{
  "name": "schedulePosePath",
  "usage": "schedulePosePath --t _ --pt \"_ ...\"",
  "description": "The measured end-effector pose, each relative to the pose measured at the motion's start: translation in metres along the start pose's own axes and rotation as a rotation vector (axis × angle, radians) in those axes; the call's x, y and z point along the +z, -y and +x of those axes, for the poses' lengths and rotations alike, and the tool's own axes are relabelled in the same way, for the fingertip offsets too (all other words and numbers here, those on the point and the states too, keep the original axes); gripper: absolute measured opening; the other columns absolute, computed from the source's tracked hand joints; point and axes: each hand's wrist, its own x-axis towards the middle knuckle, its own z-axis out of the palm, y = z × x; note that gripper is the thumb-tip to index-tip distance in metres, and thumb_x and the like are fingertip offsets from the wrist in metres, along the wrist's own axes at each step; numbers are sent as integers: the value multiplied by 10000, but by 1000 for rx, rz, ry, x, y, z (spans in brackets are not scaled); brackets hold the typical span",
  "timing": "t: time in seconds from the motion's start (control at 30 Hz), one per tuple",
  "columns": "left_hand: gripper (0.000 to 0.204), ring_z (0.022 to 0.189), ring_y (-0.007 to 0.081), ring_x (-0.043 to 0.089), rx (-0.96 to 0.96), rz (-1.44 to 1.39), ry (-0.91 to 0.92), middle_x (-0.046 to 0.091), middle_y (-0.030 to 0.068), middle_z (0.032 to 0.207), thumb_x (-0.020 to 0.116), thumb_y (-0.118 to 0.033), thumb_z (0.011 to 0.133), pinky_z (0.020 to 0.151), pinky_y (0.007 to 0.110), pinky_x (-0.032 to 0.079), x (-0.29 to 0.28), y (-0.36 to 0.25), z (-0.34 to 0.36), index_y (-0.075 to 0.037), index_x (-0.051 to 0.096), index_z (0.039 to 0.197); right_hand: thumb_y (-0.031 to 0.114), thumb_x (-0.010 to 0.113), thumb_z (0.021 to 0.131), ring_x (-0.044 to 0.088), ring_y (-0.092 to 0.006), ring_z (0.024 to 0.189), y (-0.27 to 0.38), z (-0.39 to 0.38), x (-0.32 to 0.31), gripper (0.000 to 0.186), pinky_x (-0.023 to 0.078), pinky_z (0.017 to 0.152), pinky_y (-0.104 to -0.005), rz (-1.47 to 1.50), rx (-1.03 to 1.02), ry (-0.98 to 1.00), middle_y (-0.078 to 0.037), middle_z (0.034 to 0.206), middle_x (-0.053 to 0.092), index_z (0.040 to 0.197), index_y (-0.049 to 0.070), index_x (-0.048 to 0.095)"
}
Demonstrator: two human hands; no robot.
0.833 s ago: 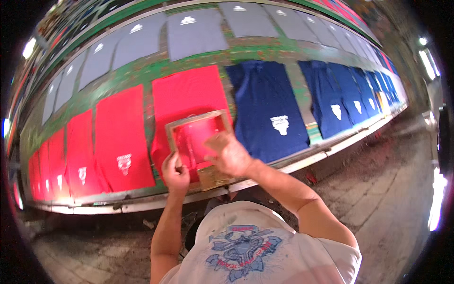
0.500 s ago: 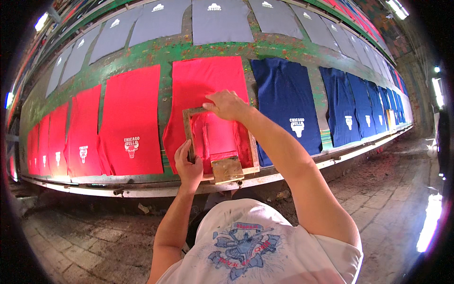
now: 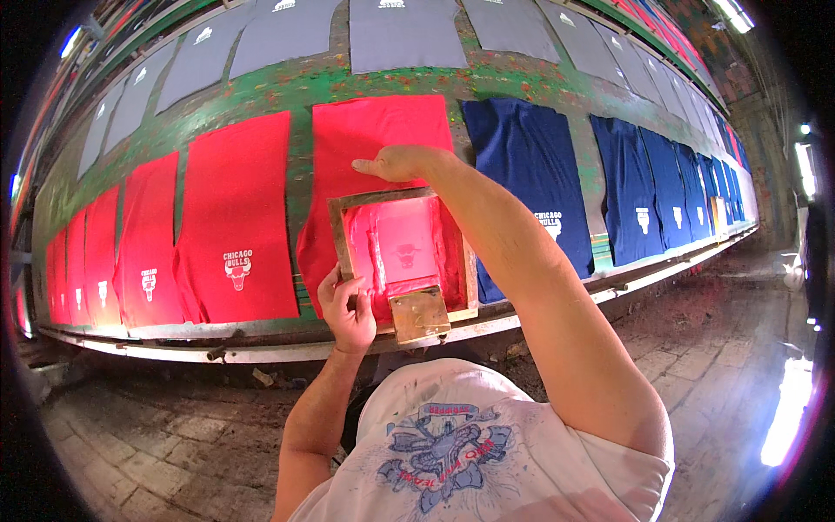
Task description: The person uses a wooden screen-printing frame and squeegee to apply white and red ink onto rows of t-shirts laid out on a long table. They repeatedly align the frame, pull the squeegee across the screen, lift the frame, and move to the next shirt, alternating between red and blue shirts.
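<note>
A wooden-framed printing screen (image 3: 340, 244) with reddish mesh lies over the near part of a red fabric panel (image 3: 383, 122). A pale bull-head design shows in its mesh. My left hand (image 3: 348, 313) is closed round the screen's near left side, thumb and fingers pinching the rail. My right hand (image 3: 407, 163) is just beyond the far rail, over the red panel, its thumb stretched left; its other fingers are partly hidden, and whether it touches the fabric I cannot tell. A wooden block (image 3: 419, 315), stained and worn, rests at the screen's near end.
Printed red panels (image 3: 235, 209) line the table to the left, navy panels (image 3: 531, 157) to the right. Grey panels (image 3: 409, 39) lie along the far side. A metal rail (image 3: 261, 350) edges the green, paint-stained table (image 3: 300, 174). Another wooden frame (image 3: 718, 219) stands far right.
My right hand has moved off the screen's far rail, away from me onto or over the red panel. More of the mesh and its design shows. My left hand keeps its grip.
</note>
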Motion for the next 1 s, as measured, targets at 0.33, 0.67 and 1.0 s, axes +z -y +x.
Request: schedulePosePath --t 0.33,0.67,1.0 --pt "313 1253 305 678 -33 -19 -13 643 207 1442 747 117 930 1037 381 551 -8 6 16 -49 755 1195 522 534 1170 673 -456 1320 -48 -104 0 597 521 1151 -539 252 -250 -901 -272 1384 737 1392 7 738" --pt "335 1368 279 645 -150 -284 18 613 182 1527 704 182 936 1141 405 536 18 -9 37 6 696 1221 358 668 1156 628 -343 1373 -61 -311 207 650 501 1178 -448 776 -184 -869 -230 1534 607 1657 -25 510" --pt "487 1503 353 564 -114 -151 24 623 196 1570 748 110 903 1265 468 445 192 -107 5 -31 756 1369 304 719 1118 525 -411 1542 -217 -400 199 588 392 1297 -509 837 -196 -948 -277 1624 577 1595 -14 587"
